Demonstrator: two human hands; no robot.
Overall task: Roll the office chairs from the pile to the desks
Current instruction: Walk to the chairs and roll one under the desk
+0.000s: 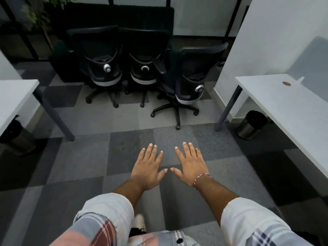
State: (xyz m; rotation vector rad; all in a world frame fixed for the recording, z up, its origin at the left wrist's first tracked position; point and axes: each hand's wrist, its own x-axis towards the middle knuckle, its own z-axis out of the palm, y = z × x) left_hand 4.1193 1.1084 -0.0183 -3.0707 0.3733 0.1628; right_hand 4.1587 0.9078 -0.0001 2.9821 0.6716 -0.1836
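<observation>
Straight out in front of the person, the left hand [148, 167] and the right hand [190, 166] hover palms down above the grey chequered carpet tiles [85, 157]. Both are fully spread with straight fingers and hold nothing. Their thumb tips lie just beside each other. A red-and-white thread bracelet [202, 180] circles the right wrist, and rolled plaid sleeves [106, 215] cover both forearms. A light shoe [140, 222] shows between the arms.

Well apart from the hands, three black office chairs stand at the far edge of the floor with their backs to the camera. The left chair [99, 64] and the middle chair [144, 63] sit side by side, close together. The right chair [191, 77] stands a little nearer and is turned slightly.

A white desk [16, 96] runs along the left edge of the floor and another white desk [284, 103] along the right. A steel bin [252, 125] stands under the right one.
</observation>
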